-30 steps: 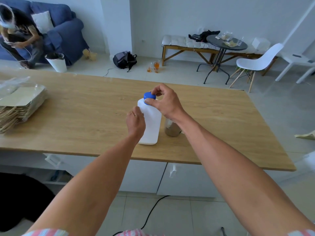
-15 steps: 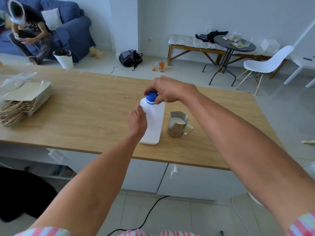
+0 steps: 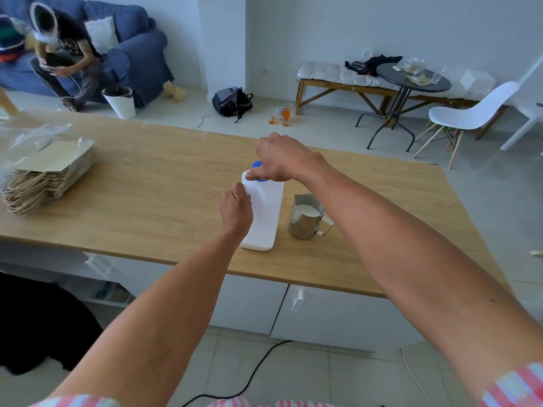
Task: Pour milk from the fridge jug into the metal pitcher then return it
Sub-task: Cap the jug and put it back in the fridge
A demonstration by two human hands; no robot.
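A white plastic milk jug (image 3: 266, 215) stands upright on the wooden counter (image 3: 147, 201), near its front edge. My left hand (image 3: 236, 211) grips the jug's left side. My right hand (image 3: 282, 160) reaches over the top, its fingers closed on the blue cap (image 3: 257, 165), which is mostly hidden. Just right of the jug stands the metal pitcher (image 3: 307, 217), handle pointing right, with white milk visible inside. Neither hand touches the pitcher.
A stack of paper bags (image 3: 44, 177) under clear plastic lies at the counter's left end. White cabinet doors sit below the counter. Beyond it are a seated person on a blue sofa (image 3: 64, 54), a white bin, a backpack, a bench, a round table and a white chair.
My right hand has turned over the cap, wrist rotating from the near side to above it. The pitcher, hidden behind my forearm before, is now in plain sight. The jug stays put.
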